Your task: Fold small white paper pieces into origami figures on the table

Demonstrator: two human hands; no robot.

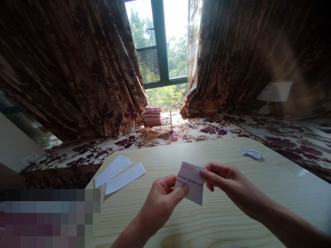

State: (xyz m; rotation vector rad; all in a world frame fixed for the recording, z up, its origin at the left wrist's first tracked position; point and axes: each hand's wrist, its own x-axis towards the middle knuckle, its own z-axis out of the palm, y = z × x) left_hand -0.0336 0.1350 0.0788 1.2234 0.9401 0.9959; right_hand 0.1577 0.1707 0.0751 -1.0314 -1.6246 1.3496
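Above the middle of the light wooden table (pixel 227 220), a small piece of paper (pixel 192 194) with lines of printed characters is held up between both hands. My left hand (pixel 164 199) is closed on its left side, the thumb lying across the front over part of the print. On the upper right edge, my right hand (pixel 222 177) pinches the paper between thumb and fingers. Two white paper strips (pixel 125 178) lie at the table's left, one partly beside the other. A small folded white paper (pixel 251 153) rests near the far right edge.
Behind the table runs a ledge covered in floral cloth (pixel 212 130). On it stand a small rack (pixel 167 122) with a stack of pink-and-white folded cloths (pixel 152 116) and a lamp (pixel 275 91). Patterned curtains (pixel 103 69) flank the window (pixel 161 44). The lower left corner is pixelated.
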